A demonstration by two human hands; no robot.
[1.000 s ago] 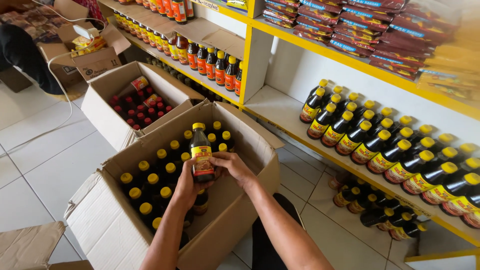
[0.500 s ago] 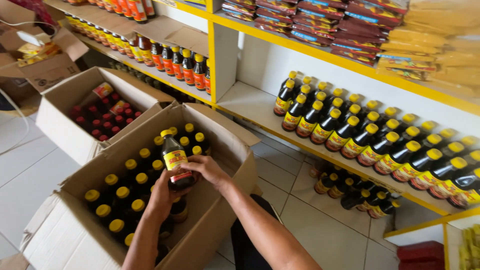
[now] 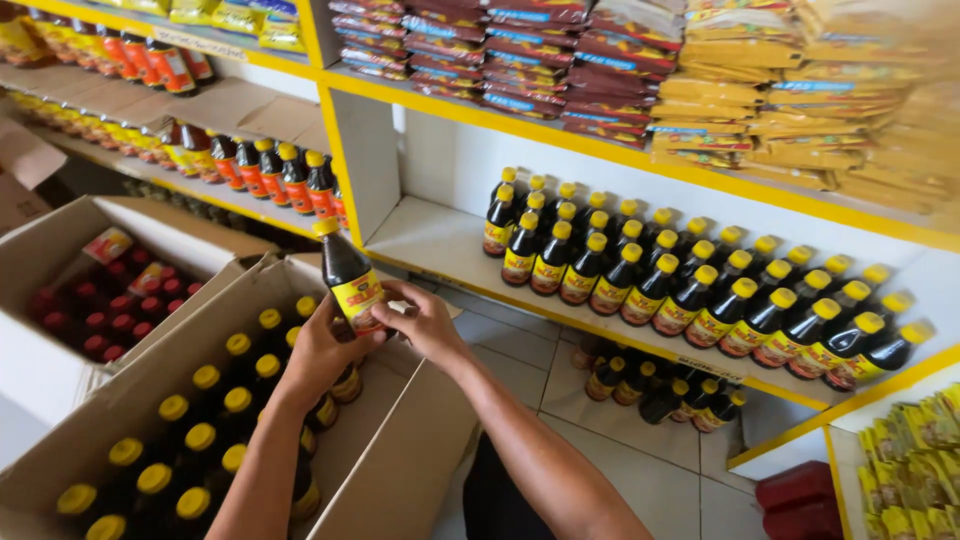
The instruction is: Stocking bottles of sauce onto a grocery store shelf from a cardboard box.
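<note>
Since the earlier frames the dark bottle (image 3: 350, 278) has come up out of the cardboard box (image 3: 140, 400) and now stands clear above its rim, carried toward the white shelf; the view has also swung right, so the shelf rows fill more of the picture.

Both hands are wrapped around the bottle. The left hand (image 3: 325, 350) grips it from below and behind, fingers curled under the yellow label, while the right hand (image 3: 425, 322) closes on the label's other side, fingertips pressed against the glass. The bottle is tilted slightly, its yellow cap pointing up and away from the fingers.

Directly beneath the hands, the open box holds more bottles of the same kind, yellow caps upward, in rows; there is a gap in the rows just under the left wrist. Judging from this, the bottle is free of the box and is being moved over to the shelved stock rather than set back down.

Ahead of the fingertips and a little to the right, the white shelf (image 3: 430, 240) has a bare patch at its near corner, and beyond that stand packed rows of matching bottles (image 3: 680, 290). Further left of the hands sits a second box (image 3: 60, 240) with red-capped bottles. Above everything, the upper shelf carries stacked red and yellow packets (image 3: 700, 80), and more bottles lie on the floor below the shelf (image 3: 650, 390).
</note>
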